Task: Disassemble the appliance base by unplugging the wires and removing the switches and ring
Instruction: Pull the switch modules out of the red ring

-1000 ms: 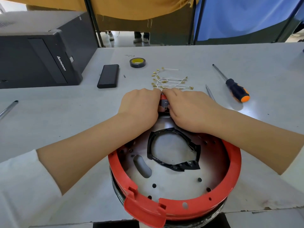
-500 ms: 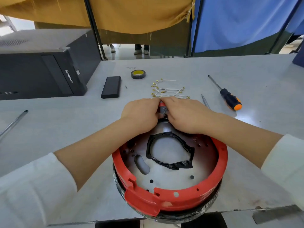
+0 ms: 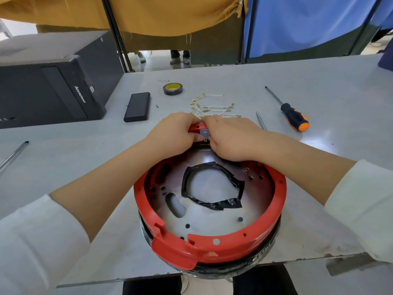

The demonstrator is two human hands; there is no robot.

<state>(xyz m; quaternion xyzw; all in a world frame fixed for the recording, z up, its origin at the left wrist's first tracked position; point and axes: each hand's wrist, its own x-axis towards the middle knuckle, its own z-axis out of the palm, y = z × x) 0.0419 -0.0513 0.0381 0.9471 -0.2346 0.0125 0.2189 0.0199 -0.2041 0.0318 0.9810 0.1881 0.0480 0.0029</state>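
Note:
The round appliance base (image 3: 212, 218) lies upside down at the table's near edge, with a red plastic ring (image 3: 278, 201) around its metal plate. Black tape (image 3: 221, 204) frames the plate's centre hole. At the ring's far side sits a small switch (image 3: 204, 133) with a metal tab. My left hand (image 3: 174, 133) and my right hand (image 3: 229, 138) both curl their fingers round that switch and the ring's far rim. A bundle of white wires (image 3: 212, 107) with brass terminals lies loose on the table just beyond my hands.
An orange-and-black screwdriver (image 3: 294, 119) lies to the right, a thin metal tool (image 3: 261, 124) beside my right hand. A tape roll (image 3: 173, 89), a black flat case (image 3: 137, 106) and a black computer tower (image 3: 53, 79) stand at back left. A metal rod (image 3: 13, 155) lies far left.
The camera has tilted so the scene sits lower in view. Both hands stay clamped on the switch at the ring's far rim; the metal tab now shows between them.

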